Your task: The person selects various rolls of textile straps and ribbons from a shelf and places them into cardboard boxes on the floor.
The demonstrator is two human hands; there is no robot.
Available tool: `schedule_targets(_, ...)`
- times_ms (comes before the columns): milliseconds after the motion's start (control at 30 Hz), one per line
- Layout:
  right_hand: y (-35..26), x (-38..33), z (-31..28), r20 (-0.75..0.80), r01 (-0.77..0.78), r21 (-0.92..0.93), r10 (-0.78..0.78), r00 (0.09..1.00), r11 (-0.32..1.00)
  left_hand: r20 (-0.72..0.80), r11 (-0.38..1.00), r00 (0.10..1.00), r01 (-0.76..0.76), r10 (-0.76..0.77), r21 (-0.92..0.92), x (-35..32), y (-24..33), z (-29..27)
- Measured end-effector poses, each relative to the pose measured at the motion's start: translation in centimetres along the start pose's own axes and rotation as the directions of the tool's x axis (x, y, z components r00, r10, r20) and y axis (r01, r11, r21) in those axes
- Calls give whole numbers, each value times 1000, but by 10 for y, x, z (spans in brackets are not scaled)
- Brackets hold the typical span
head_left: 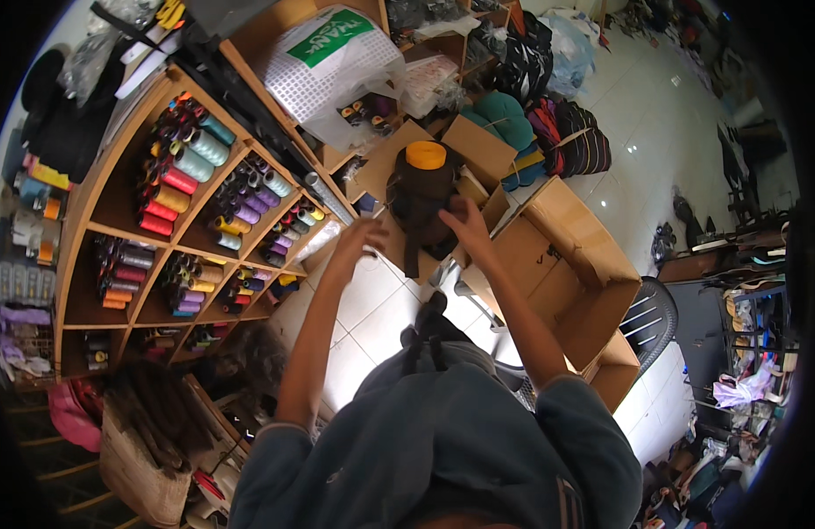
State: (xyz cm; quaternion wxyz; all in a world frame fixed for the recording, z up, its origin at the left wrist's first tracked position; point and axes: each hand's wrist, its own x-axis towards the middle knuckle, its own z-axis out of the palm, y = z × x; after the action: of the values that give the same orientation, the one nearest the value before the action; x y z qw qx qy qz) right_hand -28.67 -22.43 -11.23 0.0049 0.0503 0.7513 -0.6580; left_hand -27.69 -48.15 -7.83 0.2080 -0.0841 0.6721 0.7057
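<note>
To my left, the wooden shelf (130, 239) holds thread spools (172, 191) in compartments. The open carton (593, 231) at right has some small dark thing inside. The dark bundle (423, 187), yellow-topped, stands among cardboard flaps (481, 148); probably soft, fairly heavy, best held low on both sides. My right hand (467, 227) is at its side, grip unclear; my left hand (363, 238) is loosely open.
</note>
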Motion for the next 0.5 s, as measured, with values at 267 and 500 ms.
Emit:
schedule_targets(267, -8, 131, 27, -28, 174, -568, -229, 973, 805, -20, 945, 992, 124, -123, 302, 137, 43, 16)
schedule_targets(500, 12, 152, 18, -9, 122, -532, -150, 989, 838, 1, 855, 935, 324, -355, 406, 215, 30, 20)
